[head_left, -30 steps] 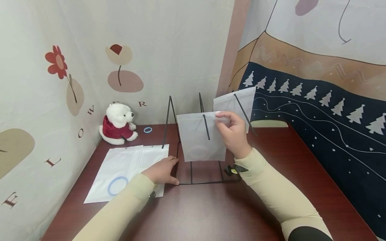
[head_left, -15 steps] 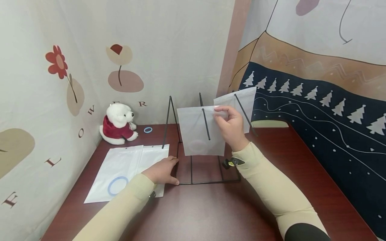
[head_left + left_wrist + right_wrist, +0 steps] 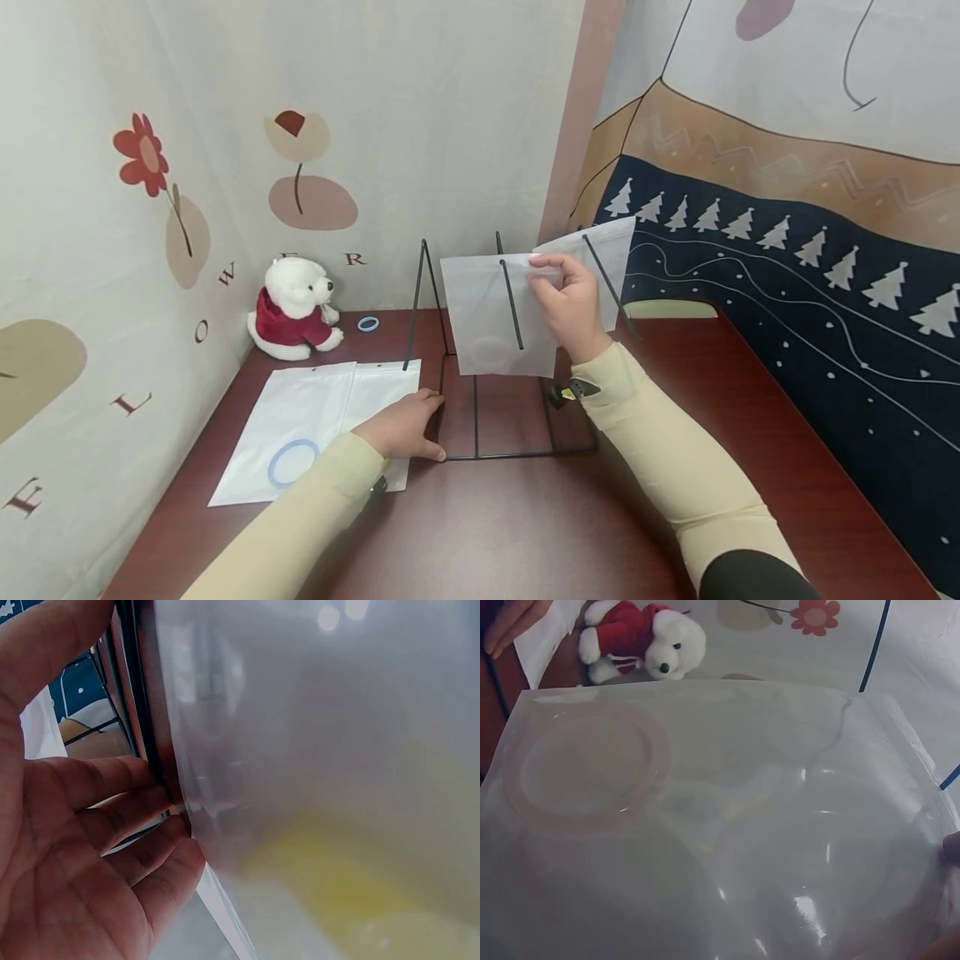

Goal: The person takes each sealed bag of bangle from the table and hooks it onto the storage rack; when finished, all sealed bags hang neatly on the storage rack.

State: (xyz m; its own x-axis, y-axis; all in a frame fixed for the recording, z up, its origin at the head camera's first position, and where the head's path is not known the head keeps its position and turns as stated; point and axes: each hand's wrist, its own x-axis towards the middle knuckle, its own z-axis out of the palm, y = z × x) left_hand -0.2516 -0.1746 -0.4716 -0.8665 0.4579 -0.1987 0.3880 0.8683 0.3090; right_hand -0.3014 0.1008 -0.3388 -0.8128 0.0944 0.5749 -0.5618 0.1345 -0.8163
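My right hand [image 3: 573, 304] pinches the top right edge of a frosted zip bag [image 3: 480, 317] between thumb and fingers. The bag hangs at the middle prong [image 3: 512, 302] of a black wire rack [image 3: 517, 455], which passes through near its top edge. Through the plastic in the right wrist view shows a pale pink ring [image 3: 658, 765]. My left hand [image 3: 401, 423] lies low at the rack's left base rail, thumb by the front corner. In the left wrist view its extended fingers [image 3: 131, 776] touch the dark wire.
Another frosted bag [image 3: 618, 258] hangs on the right prong. White bags [image 3: 315, 396] with a blue ring [image 3: 276, 454] lie on the table at left, partly under the left forearm. Behind them sit a white plush bear [image 3: 288, 287] in red and a small blue ring [image 3: 368, 317].
My right hand has raised the bag along the middle prong, up and slightly left, toward the prong's upper end. The left hand has stayed at the rack's base.
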